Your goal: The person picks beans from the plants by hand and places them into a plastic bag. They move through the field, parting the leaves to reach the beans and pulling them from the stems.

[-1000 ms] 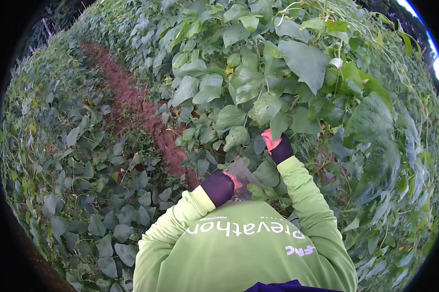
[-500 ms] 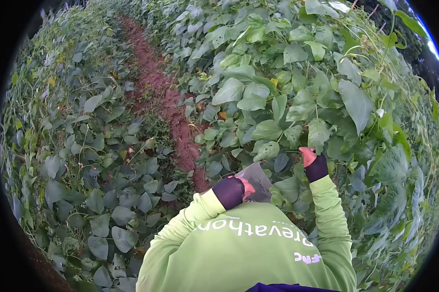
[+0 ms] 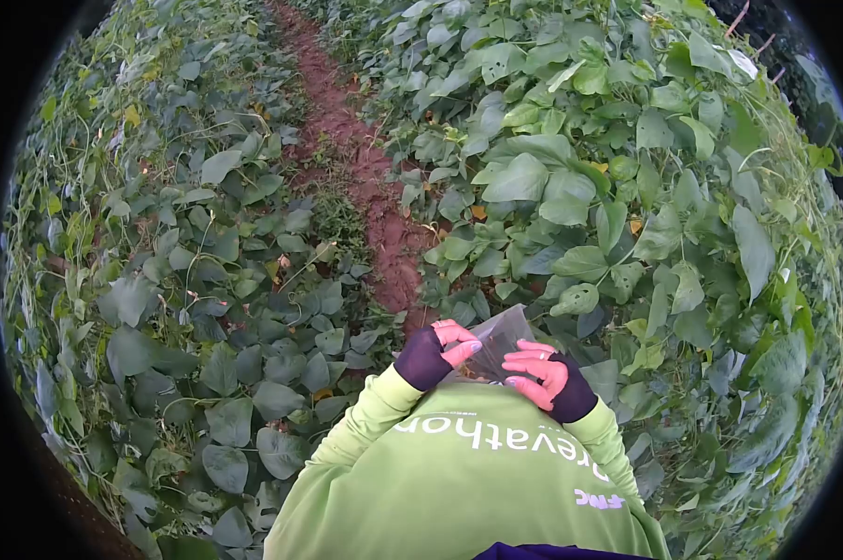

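One clear, thin plastic bag (image 3: 504, 334), just below mid-frame, in front of chest b/w both hands. Looks see-through, greyish, creased, w/ upper corner raised against leaves; brownish patch low down, contents too small to tell. Pinched at L edge b/w thumb & fingers of L hand (image 3: 452, 343). Overlapped on R side by R hand (image 3: 539, 371), fingers bent & slightly spread, thumb below; can't tell if gripping plastic. Lower part hidden by front of lime-green long-sleeved shirt (image 3: 477, 476) w/ white lettering. Black wrist cuffs (image 3: 423, 359) on both arms. Just beyond bag, broad green leaves, incl. leaf w/ small holes (image 3: 576, 299). Dense green leafy vines (image 3: 225, 373) on both sides. Narrow reddish dirt path (image 3: 393, 257) b/w rows, up to top edge. Few yellow-orange leaves (image 3: 478, 212) nr path. Dark purple cloth (image 3: 571, 553) at bottom edge.
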